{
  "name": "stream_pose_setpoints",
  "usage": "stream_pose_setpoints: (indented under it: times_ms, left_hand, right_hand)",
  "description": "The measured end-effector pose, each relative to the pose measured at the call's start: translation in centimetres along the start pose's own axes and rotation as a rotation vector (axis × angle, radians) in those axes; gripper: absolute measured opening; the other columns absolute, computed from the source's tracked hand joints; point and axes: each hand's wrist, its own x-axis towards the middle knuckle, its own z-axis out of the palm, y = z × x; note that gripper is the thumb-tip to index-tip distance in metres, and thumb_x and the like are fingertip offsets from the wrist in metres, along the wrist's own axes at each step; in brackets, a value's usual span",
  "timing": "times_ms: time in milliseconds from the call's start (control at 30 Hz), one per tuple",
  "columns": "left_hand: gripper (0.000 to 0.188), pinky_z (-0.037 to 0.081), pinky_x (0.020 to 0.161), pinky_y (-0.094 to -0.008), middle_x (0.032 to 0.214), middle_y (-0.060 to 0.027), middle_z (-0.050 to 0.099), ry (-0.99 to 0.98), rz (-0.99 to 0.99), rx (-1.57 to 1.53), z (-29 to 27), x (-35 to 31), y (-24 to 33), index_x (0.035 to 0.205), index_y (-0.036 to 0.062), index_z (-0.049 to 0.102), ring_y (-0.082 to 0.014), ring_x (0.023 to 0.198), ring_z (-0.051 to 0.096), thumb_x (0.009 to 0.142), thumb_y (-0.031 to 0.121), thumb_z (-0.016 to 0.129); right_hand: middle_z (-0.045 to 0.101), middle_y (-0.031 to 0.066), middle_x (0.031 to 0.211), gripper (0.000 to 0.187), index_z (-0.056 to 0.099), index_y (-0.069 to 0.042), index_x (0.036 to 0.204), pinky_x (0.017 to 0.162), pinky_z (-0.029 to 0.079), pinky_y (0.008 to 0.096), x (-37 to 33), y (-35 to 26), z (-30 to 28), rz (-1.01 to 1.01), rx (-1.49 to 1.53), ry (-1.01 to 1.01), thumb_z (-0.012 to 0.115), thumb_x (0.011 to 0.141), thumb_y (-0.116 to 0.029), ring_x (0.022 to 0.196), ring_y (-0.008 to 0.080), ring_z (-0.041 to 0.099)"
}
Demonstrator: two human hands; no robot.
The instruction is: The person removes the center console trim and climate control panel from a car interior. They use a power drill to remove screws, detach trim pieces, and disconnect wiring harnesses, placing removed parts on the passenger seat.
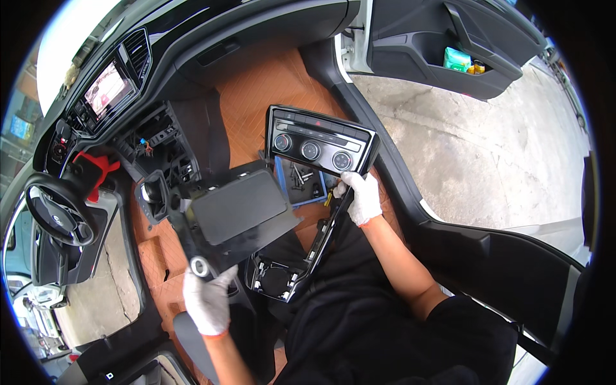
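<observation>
Head view. My white-gloved right hand (pixel 364 199) — grip closed on the lower right corner of a glossy black rectangular control panel with three round dials (pixel 319 142). That panel lies ahead and left of this nearer hand, long axis left to right, dipping rightward. My white-gloved left hand (pixel 208 298) is at the near-left corner of a broad matt-black flat panel (pixel 240 208) — whether it grips, I cannot tell. A blue plastic tray (pixel 280 172) holding screws shows between both panels.
</observation>
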Motion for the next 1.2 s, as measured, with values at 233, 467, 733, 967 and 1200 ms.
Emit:
stream_pose_setpoints:
  times_ms: [233,467,733,967,1200]
  left_hand:
    - [0.040,0.054,0.108,-0.0370,0.129,-0.0079,0.072,0.124,-0.003,-0.078,-3.3,6.7,4.6,0.143,0.0055,0.064,-0.0208,0.118,0.070,0.113,0.031,0.054]
    - [0.024,0.053,0.091,-0.0291,0.107,-0.0046,0.070,-0.278,-0.227,0.384,-0.2,12.4,0.6,0.114,0.0022,0.072,-0.0143,0.099,0.066,0.105,0.023,0.066]
    - [0.025,0.057,0.094,-0.0278,0.115,-0.0051,0.077,-0.498,-0.497,0.296,2.4,16.6,-2.8,0.118,0.0019,0.075,-0.0131,0.108,0.072,0.105,0.021,0.066]
    - [0.019,0.058,0.070,-0.0278,0.099,0.0008,0.073,-0.513,-0.737,0.378,3.3,16.3,-4.9,0.112,0.0080,0.074,-0.0092,0.086,0.070,0.106,0.025,0.068]
    - [0.025,0.061,0.071,-0.0325,0.100,0.0000,0.073,-0.448,-0.747,0.560,2.6,15.9,-6.5,0.113,0.0092,0.073,-0.0117,0.084,0.071,0.106,0.033,0.069]
  right_hand:
    - [0.064,0.0103,0.078,0.012,0.066,-0.001,0.103,0.065,0.055,0.0388,-0.6,0.4,0.8,0.033,0.008,-0.116,0.067,0.095,-0.009,0.063,0.0220,0.061]
    - [0.062,0.0103,0.071,0.008,0.066,-0.003,0.100,0.065,0.054,0.0404,-2.1,0.7,3.0,0.089,-0.064,-0.146,0.066,0.096,-0.010,0.063,0.0248,0.061]
    - [0.062,0.0082,0.071,0.009,0.066,-0.004,0.098,0.065,0.053,0.0381,-4.1,2.1,2.6,0.161,-0.064,-0.161,0.062,0.097,-0.013,0.061,0.0231,0.059]
    - [0.072,0.0059,0.089,0.013,0.071,-0.004,0.105,0.064,0.052,0.0331,-4.8,2.4,2.2,0.187,0.002,-0.001,0.070,0.093,-0.009,0.069,0.0176,0.064]
    - [0.068,0.0030,0.087,0.014,0.071,-0.005,0.105,0.066,0.049,0.0314,-5.4,2.2,1.7,0.139,-0.053,-0.066,0.072,0.091,-0.009,0.068,0.0154,0.059]
